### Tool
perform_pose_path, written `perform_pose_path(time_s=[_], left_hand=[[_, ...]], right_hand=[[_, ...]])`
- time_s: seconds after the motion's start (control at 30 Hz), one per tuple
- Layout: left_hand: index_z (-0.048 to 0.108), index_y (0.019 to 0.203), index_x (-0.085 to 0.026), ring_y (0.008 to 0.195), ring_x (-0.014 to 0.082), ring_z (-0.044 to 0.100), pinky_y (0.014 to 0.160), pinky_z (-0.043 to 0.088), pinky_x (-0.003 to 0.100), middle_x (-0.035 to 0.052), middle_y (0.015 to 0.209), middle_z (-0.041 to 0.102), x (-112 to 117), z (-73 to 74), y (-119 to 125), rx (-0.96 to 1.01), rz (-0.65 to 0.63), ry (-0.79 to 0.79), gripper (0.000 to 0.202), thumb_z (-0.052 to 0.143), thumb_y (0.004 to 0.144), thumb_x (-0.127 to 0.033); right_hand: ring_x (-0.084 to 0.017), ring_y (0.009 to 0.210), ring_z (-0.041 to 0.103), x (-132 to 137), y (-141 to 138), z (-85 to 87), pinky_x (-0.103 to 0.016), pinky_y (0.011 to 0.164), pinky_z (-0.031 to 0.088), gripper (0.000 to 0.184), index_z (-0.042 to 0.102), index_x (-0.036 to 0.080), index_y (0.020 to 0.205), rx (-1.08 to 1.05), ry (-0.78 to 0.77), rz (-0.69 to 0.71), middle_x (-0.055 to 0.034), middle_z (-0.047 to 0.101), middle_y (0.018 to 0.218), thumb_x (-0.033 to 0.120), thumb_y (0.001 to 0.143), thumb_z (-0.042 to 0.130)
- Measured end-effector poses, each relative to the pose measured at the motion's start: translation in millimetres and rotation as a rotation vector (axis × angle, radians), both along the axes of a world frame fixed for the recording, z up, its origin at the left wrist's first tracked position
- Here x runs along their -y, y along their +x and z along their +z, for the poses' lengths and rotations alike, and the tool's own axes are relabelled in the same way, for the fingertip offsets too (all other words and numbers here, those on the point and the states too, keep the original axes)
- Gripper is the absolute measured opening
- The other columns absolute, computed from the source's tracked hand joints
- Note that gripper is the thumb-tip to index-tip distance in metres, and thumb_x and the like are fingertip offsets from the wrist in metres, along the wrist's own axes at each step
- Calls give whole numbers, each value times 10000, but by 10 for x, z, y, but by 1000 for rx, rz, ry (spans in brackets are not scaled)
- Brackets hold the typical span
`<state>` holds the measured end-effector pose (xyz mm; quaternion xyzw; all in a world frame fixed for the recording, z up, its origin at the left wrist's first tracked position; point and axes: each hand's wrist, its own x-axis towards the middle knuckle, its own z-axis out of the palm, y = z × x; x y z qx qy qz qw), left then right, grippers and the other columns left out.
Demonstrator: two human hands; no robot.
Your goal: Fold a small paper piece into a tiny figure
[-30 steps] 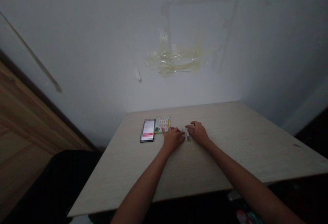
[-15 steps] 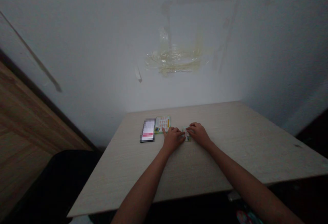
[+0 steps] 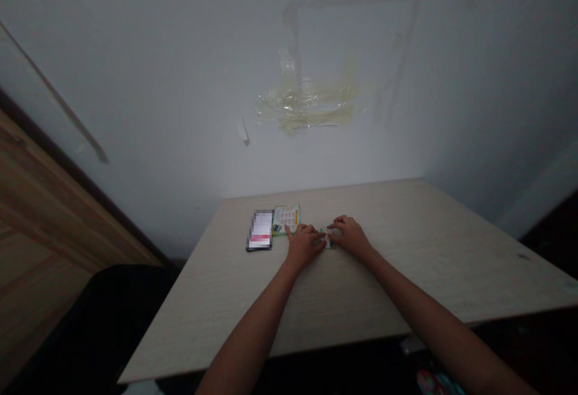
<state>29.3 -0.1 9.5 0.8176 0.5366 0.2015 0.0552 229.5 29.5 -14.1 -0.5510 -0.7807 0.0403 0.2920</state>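
A small, colourfully printed piece of paper (image 3: 329, 241) lies on the table between my two hands. My left hand (image 3: 305, 245) pinches its left side, fingers pointing right and the thumb low. From the right, my right hand (image 3: 353, 236) has its bent fingers on the paper's right and upper edge. The fingertips of both hands nearly meet and cover much of the paper. Just beyond my left hand lies a flat printed booklet or card (image 3: 287, 217) with rows of small pictures.
A phone (image 3: 261, 230) with a lit, blurred screen lies left of the booklet. The pale wood table (image 3: 217, 298) ends at a wall (image 3: 180, 82) with old tape (image 3: 311, 109) on it. A dark shape (image 3: 103, 317) and wooden panel (image 3: 36, 202) stand at left.
My right fingers and thumb have shifted slightly left over the paper, so less of it shows. My left hand, the phone and the booklet stay in place.
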Motion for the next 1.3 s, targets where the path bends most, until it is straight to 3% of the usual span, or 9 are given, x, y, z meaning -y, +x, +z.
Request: perform_pose_path(time_s=[1.03,1.3], left_hand=[[683,1129,-418,1194,272,467,1072,-19,782,-3,1103,664,14,33,-6,-19,-4,-9,263,600,885,-470],[685,1126,-415,1188,270,472,1067,-18,788,-2,1090,665,0,-5,-17,6,-18,7,259,614,880,-451]], right_hand=[[-280,1206,511,70,156,-57,-426,1024,423,622,628,244,1287,74,-15,183,-139,539,1332,447,711,748],[-286,1210,513,63,172,-86,-454,1019,426,593,641,256,1265,35,3,194,-135,547,1329,460,719,751]])
